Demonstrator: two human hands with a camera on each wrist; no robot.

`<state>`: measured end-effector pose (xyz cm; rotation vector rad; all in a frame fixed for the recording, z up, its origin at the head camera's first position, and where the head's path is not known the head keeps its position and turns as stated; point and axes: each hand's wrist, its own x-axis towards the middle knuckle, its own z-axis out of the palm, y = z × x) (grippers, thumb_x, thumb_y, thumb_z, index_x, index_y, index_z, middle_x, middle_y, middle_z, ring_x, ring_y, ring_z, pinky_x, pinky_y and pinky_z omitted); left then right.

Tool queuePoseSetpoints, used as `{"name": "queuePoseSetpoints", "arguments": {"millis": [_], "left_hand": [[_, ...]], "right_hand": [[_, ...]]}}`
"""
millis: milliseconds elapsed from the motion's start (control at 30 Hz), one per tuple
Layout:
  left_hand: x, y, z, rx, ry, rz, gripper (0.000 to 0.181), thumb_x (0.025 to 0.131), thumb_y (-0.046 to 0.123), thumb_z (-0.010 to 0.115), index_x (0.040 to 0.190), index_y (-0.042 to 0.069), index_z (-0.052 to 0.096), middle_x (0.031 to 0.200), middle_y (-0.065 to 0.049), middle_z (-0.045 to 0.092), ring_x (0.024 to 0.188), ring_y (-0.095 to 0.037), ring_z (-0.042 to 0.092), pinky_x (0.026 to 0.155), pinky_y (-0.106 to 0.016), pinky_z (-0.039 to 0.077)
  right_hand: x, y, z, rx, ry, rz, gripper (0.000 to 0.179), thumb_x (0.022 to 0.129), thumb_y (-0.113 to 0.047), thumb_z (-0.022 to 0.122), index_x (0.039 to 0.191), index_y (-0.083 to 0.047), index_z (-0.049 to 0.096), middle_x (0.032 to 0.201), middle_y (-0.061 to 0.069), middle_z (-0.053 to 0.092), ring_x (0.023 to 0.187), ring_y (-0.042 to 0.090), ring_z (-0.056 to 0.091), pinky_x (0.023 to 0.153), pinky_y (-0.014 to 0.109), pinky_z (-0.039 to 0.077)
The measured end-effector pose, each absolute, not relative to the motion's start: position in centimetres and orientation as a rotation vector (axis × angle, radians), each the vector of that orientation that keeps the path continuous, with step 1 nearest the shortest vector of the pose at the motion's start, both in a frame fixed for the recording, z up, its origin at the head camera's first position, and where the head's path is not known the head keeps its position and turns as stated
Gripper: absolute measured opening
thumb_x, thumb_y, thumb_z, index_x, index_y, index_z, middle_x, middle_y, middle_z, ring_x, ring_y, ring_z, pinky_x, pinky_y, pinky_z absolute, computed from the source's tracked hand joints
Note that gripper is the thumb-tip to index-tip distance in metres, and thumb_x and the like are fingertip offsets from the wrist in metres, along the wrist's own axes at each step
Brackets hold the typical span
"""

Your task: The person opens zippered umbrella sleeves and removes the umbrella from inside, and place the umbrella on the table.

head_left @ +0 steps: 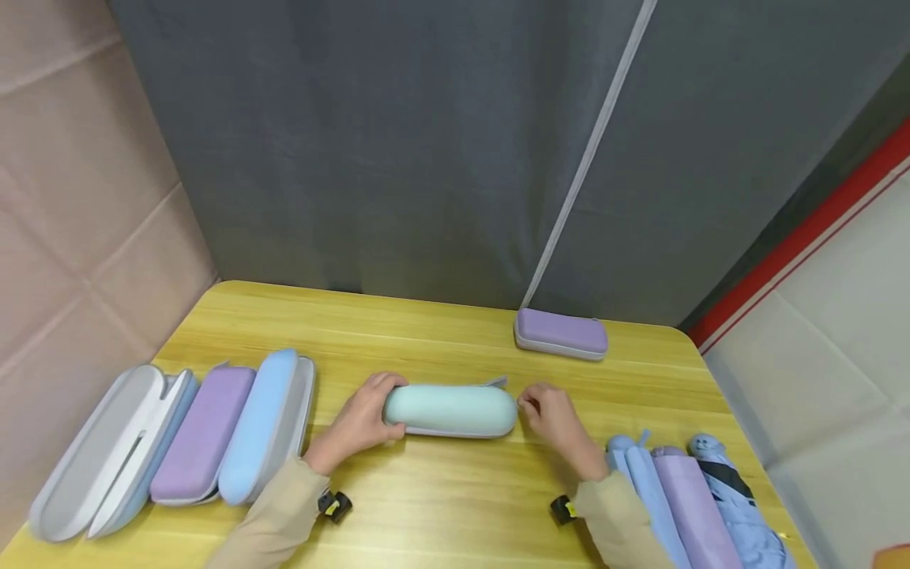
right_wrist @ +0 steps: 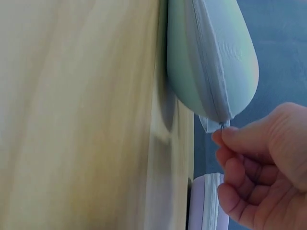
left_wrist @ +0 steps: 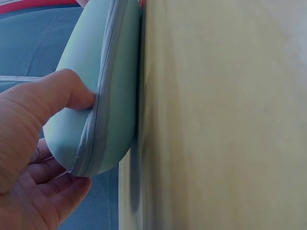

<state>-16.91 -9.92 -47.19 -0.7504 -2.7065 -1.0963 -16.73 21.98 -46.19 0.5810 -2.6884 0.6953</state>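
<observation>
A mint-green zippered case (head_left: pixel 451 409) lies lengthwise on the wooden table between both hands. Its grey zipper band (left_wrist: pixel 101 96) runs along the side facing the person and appears fastened in both wrist views. My left hand (head_left: pixel 366 415) grips the case's left end, thumb on the near side and fingers curled behind. At the opposite end, my right hand (head_left: pixel 554 417) pinches the small zipper pull (right_wrist: pixel 222 125) between thumb and index finger, other fingers curled in. A grey fabric loop (head_left: pixel 498 382) sticks out behind the case's right end.
At left stand an opened grey-lined case (head_left: pixel 99 442), a purple case (head_left: pixel 206 435) and a blue case (head_left: pixel 259 431). A smaller purple case (head_left: pixel 562 333) lies near the back edge. Folded umbrellas, blue (head_left: pixel 650 490), purple (head_left: pixel 693 506) and patterned blue (head_left: pixel 742 514), lie at right.
</observation>
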Motion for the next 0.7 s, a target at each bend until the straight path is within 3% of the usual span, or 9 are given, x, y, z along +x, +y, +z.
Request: {"name": "queuePoseSetpoints", "arguments": {"millis": [367, 700], "left_hand": [[-16.7, -9.7, -47.4, -0.713, -2.696, -1.099, 0.057, 0.062, 0.012, 0.080, 0.114, 0.001, 0.057, 0.112, -0.012, 0.057, 0.098, -0.028, 0.057, 0.079, -0.044, 0.051], [-16.2, -8.9, -47.4, -0.577, -2.677, -1.085, 0.058, 0.058, 0.015, 0.082, 0.110, -0.001, 0.060, 0.106, -0.012, 0.061, 0.096, -0.028, 0.058, 0.079, -0.045, 0.051]], "right_hand": [[-15.3, 22.1, -46.6, 0.478, -2.746, 0.750, 0.007, 0.080, 0.002, 0.069, 0.076, -0.003, 0.068, 0.076, 0.006, 0.064, 0.068, 0.016, 0.059, 0.059, 0.027, 0.049], [-14.5, 20.8, -46.9, 0.385, -2.693, 0.820, 0.009, 0.079, 0.003, 0.069, 0.074, -0.004, 0.066, 0.068, 0.002, 0.057, 0.059, 0.008, 0.048, 0.051, 0.022, 0.042]]}}
